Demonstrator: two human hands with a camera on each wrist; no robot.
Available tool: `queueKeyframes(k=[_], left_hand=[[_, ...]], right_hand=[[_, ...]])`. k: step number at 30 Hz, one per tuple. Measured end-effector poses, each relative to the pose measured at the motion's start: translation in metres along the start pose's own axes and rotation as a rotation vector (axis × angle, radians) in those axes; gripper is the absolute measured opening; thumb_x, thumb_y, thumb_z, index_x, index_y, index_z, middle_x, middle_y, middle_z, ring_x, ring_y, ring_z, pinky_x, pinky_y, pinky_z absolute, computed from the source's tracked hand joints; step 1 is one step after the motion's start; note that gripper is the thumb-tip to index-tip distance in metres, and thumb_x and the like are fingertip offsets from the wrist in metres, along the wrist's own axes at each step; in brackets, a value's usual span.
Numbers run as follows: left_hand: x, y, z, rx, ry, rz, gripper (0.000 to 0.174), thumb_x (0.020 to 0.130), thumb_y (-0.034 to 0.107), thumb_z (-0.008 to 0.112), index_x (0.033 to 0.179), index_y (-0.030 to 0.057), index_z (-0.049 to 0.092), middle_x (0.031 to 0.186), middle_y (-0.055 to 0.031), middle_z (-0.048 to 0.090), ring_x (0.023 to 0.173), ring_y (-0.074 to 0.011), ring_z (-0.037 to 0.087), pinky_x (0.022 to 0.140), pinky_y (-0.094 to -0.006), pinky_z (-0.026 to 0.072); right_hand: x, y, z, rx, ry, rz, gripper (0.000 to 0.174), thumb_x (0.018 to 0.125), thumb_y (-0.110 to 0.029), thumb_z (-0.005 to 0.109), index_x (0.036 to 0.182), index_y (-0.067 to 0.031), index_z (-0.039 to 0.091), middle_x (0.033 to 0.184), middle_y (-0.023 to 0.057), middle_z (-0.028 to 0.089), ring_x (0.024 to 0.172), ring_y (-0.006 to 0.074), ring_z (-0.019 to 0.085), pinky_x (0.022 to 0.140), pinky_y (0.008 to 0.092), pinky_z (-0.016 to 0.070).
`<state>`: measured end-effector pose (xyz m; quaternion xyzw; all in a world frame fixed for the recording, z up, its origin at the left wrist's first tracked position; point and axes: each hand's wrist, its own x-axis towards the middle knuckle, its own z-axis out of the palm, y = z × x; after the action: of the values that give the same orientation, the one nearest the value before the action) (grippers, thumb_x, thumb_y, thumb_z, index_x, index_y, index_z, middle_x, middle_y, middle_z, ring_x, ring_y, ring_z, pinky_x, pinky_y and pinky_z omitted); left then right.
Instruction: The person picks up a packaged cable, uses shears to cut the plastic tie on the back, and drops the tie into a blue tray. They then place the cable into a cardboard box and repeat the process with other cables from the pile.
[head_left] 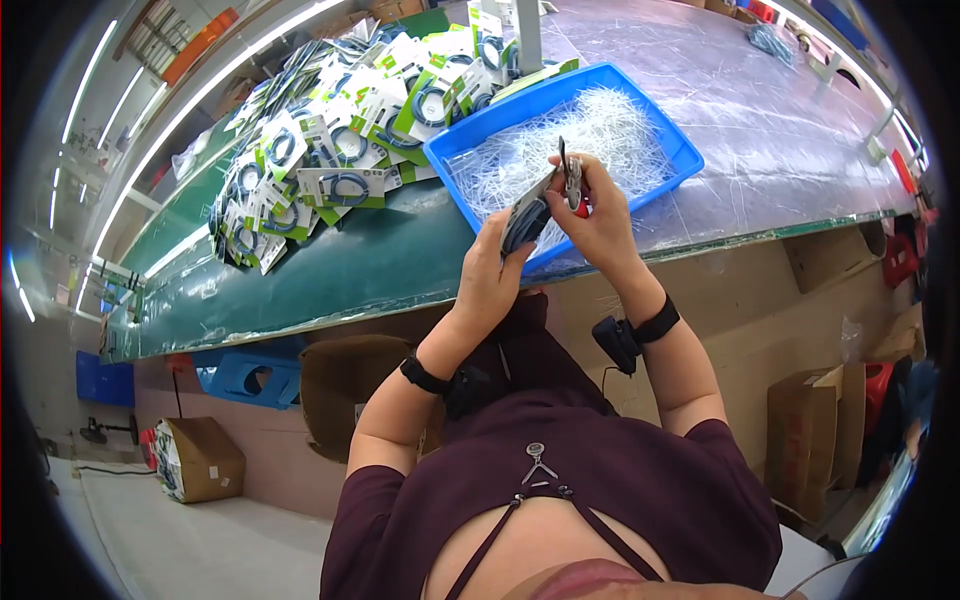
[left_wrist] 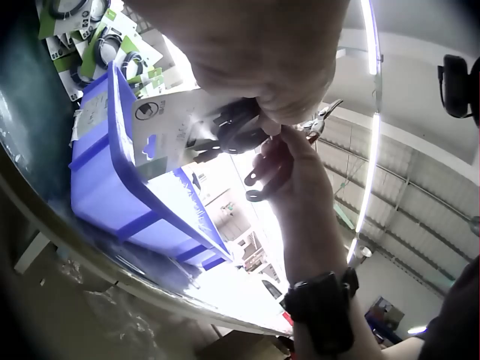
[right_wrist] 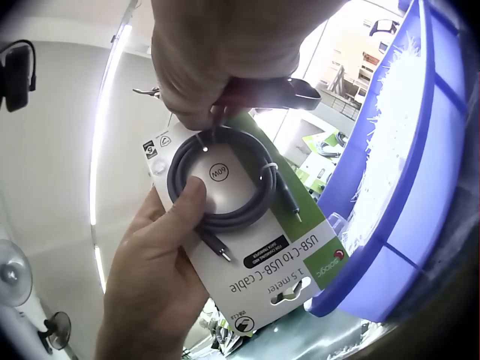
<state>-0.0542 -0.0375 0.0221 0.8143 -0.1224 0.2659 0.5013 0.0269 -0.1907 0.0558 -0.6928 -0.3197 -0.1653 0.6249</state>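
Note:
My left hand (head_left: pixel 485 272) grips a USB-C cable card (right_wrist: pixel 259 274), its thumb pressed on the front inside the coil. The card is white and green and carries a coiled dark cable (right_wrist: pixel 225 219), bound with thin pale ties. In my right hand (head_left: pixel 607 218) is a pair of cutting pliers (head_left: pixel 573 178) with red handles. Their slim metal jaws point away from the card in the left wrist view, while the right fingertips are right at the coil's upper edge. Both hands are above a blue tray (head_left: pixel 688 160) holding a heap of thin white plastic strips (head_left: pixel 620 125).
A large pile of carded cables (head_left: pixel 350 145) covers the table left of the tray. A grey post (head_left: pixel 528 40) rises behind the tray. Below the table's front edge stand cardboard boxes (head_left: pixel 805 440) and a blue plastic piece (head_left: pixel 255 378).

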Motion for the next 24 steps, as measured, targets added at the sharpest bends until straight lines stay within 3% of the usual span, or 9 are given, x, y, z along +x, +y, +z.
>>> queueKeyframes(k=[7, 15, 17, 19, 20, 21, 22, 23, 24], left_hand=[[-0.017, 0.016, -0.020, 0.026, 0.060, -0.049, 0.037, 0.089, 0.003, 0.061, 0.123, -0.0016, 0.049, 0.105, -0.0215, 0.060, 0.092, -0.0372, 0.061, 0.081, -0.0367, 0.0480], [-0.024, 0.036, -0.088, 0.184, 0.081, -0.144, 0.034, 0.088, 0.004, 0.063, 0.118, 0.0019, 0.050, 0.094, -0.0212, 0.063, 0.088, -0.0404, 0.062, 0.077, -0.0380, 0.0487], [-0.047, 0.028, -0.120, 0.279, 0.093, -0.208, 0.033, 0.087, 0.005, 0.063, 0.118, 0.0032, 0.050, 0.094, -0.0212, 0.063, 0.088, -0.0412, 0.062, 0.076, -0.0381, 0.0488], [-0.090, 0.006, -0.151, 0.371, -0.068, -0.388, 0.037, 0.086, 0.008, 0.066, 0.119, 0.0046, 0.050, 0.094, -0.0199, 0.064, 0.089, -0.0410, 0.061, 0.076, -0.0394, 0.0491], [-0.113, -0.005, -0.166, 0.383, -0.052, -0.399, 0.037, 0.086, 0.008, 0.066, 0.119, 0.0046, 0.050, 0.094, -0.0199, 0.064, 0.089, -0.0410, 0.061, 0.076, -0.0394, 0.0491], [-0.136, -0.016, -0.179, 0.470, -0.200, -0.544, 0.038, 0.085, 0.008, 0.068, 0.118, 0.0023, 0.052, 0.095, -0.0190, 0.065, 0.087, -0.0369, 0.063, 0.077, -0.0378, 0.0500], [-0.153, -0.029, -0.189, 0.550, -0.349, -0.690, 0.039, 0.084, 0.008, 0.069, 0.118, -0.0001, 0.053, 0.095, -0.0180, 0.066, 0.085, -0.0328, 0.065, 0.079, -0.0361, 0.0508], [-0.163, -0.044, -0.198, 0.553, -0.332, -0.702, 0.039, 0.084, 0.008, 0.069, 0.118, -0.0001, 0.053, 0.095, -0.0180, 0.066, 0.085, -0.0328, 0.065, 0.079, -0.0361, 0.0508], [-0.170, -0.060, -0.207, 0.532, -0.257, -0.682, 0.040, 0.083, 0.009, 0.070, 0.118, 0.0001, 0.053, 0.096, -0.0176, 0.066, 0.086, -0.0324, 0.065, 0.079, -0.0361, 0.0510]], right_hand=[[0.003, -0.012, 0.017, -0.024, -0.130, -0.099, 0.039, 0.083, 0.005, 0.063, 0.120, -0.0038, 0.056, 0.088, 0.0049, 0.061, 0.079, 0.0100, 0.059, 0.071, 0.0249, 0.0483], [0.023, -0.009, 0.020, -0.051, -0.062, -0.151, 0.042, 0.083, 0.006, 0.062, 0.123, -0.0055, 0.055, 0.085, 0.0061, 0.060, 0.078, 0.0131, 0.060, 0.071, 0.0257, 0.0488], [0.042, 0.028, 0.008, -0.263, 0.053, -0.079, 0.036, 0.084, -0.005, 0.068, 0.117, -0.0025, 0.055, 0.083, 0.0070, 0.059, 0.075, 0.0167, 0.059, 0.070, 0.0298, 0.0484], [0.058, 0.057, -0.010, -0.612, -0.027, -0.046, 0.038, 0.084, -0.024, 0.073, 0.110, -0.0007, 0.056, 0.079, 0.0067, 0.059, 0.071, 0.0190, 0.058, 0.066, 0.0344, 0.0470], [0.061, 0.082, -0.023, -0.663, -0.115, 0.049, 0.042, 0.084, -0.033, 0.072, 0.106, -0.0005, 0.057, 0.077, 0.0062, 0.059, 0.071, 0.0195, 0.057, 0.065, 0.0361, 0.0462], [0.063, 0.107, -0.034, -0.717, -0.202, 0.140, 0.047, 0.084, -0.041, 0.071, 0.102, -0.0003, 0.057, 0.076, 0.0057, 0.058, 0.071, 0.0200, 0.057, 0.064, 0.0379, 0.0453], [0.062, 0.132, -0.043, -0.597, -0.211, 0.252, 0.049, 0.083, -0.044, 0.071, 0.097, 0.0003, 0.058, 0.075, 0.0085, 0.057, 0.068, 0.0215, 0.055, 0.064, 0.0377, 0.0442], [0.058, 0.148, -0.050, -0.478, -0.224, 0.366, 0.051, 0.082, -0.048, 0.070, 0.092, 0.0009, 0.058, 0.073, 0.0114, 0.056, 0.066, 0.0231, 0.054, 0.063, 0.0374, 0.0432], [0.053, 0.158, -0.052, -0.471, -0.243, 0.358, 0.051, 0.082, -0.048, 0.070, 0.092, 0.0009, 0.058, 0.073, 0.0114, 0.056, 0.066, 0.0231, 0.054, 0.063, 0.0374, 0.0432]])
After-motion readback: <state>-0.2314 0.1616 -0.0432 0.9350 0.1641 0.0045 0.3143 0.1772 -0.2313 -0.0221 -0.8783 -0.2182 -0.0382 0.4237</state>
